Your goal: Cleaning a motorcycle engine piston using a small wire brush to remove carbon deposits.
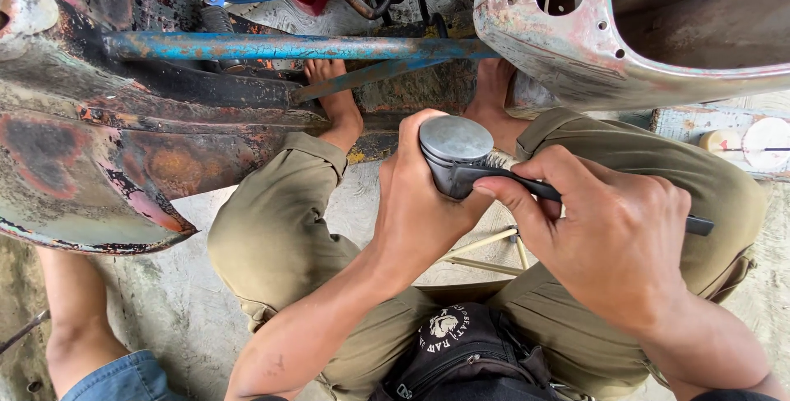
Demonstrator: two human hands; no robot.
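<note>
Centre frame, my left hand [420, 203] is wrapped round a grey metal piston [455, 154], flat crown up, fingers closed on its skirt. My right hand [613, 240] pinches a black-handled brush [527, 184], bristles touching the piston's side. It looks solid, heavy and probably slick, so I'd grip the skirt, not the crown. Behind, upper left, a rusty scooter body [123, 146] and blue bar [280, 46].

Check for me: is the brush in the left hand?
No, the right hand holds the black-handled brush, while the left hand grips the grey metal piston.
</note>
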